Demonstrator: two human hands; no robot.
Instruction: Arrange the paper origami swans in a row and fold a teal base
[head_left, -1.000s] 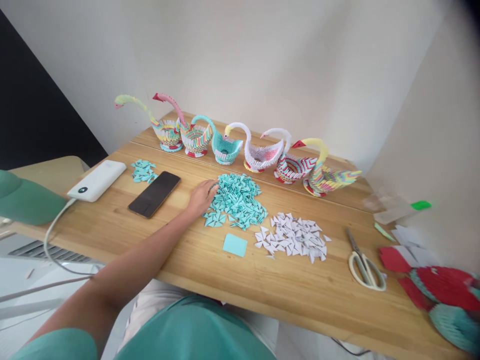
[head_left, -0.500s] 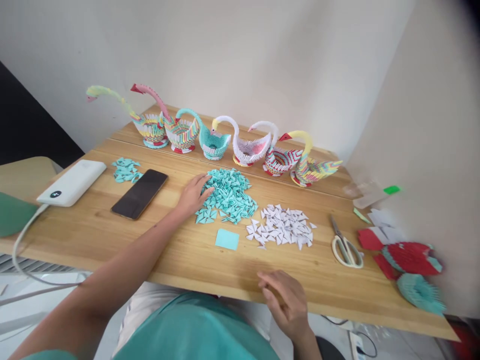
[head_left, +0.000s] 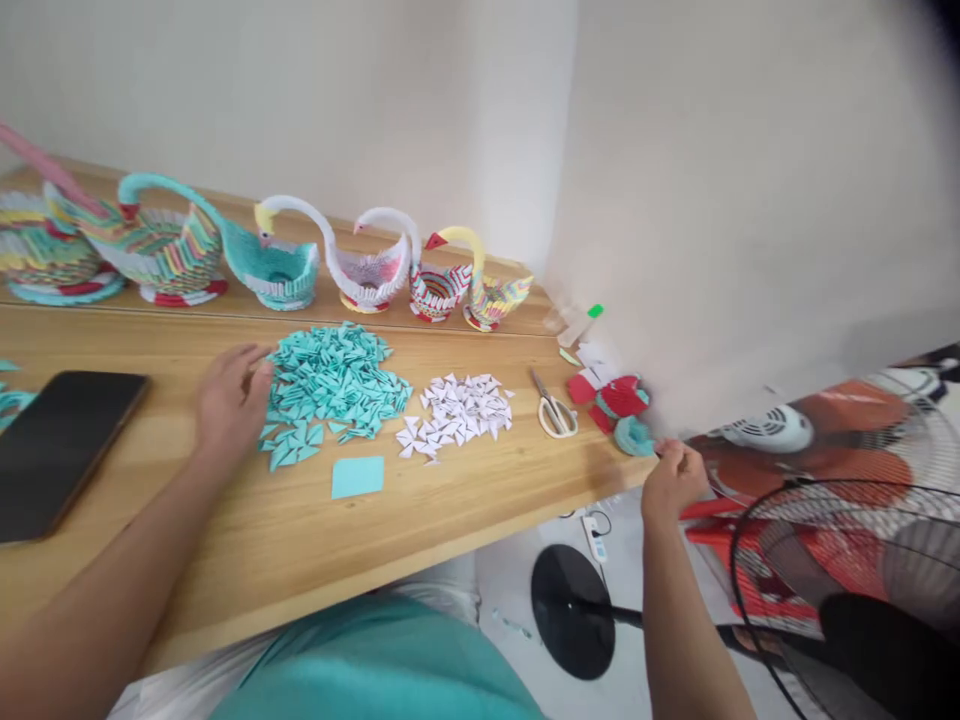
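My left hand (head_left: 234, 400) rests on the table with its fingers loosely parted, at the left edge of a heap of teal folded-paper triangles (head_left: 334, 380). Nothing shows in its grasp. Far to the right, my right hand (head_left: 675, 482) is stretched out past the table's corner, fingertips drawn together. They meet the edge of a ring-like teal folded-paper piece (head_left: 634, 437); whether they grip it or something small is hidden. White folded-paper triangles (head_left: 461, 412) lie right of the teal heap. In front is a flat teal paper rectangle (head_left: 358, 477).
Several folded-paper swan baskets (head_left: 281, 270) line the back. White-handled scissors (head_left: 555, 412) lie near red paper pieces (head_left: 621, 398). A dark phone (head_left: 64, 450) is at left. Beyond the table's right end stands a caged fan (head_left: 847, 580); a power strip (head_left: 594, 538) is below.
My view has swung to the right. My right hand has gone from the front of the table out to the teal paper piece at the right corner. My left hand remains beside the teal heap.
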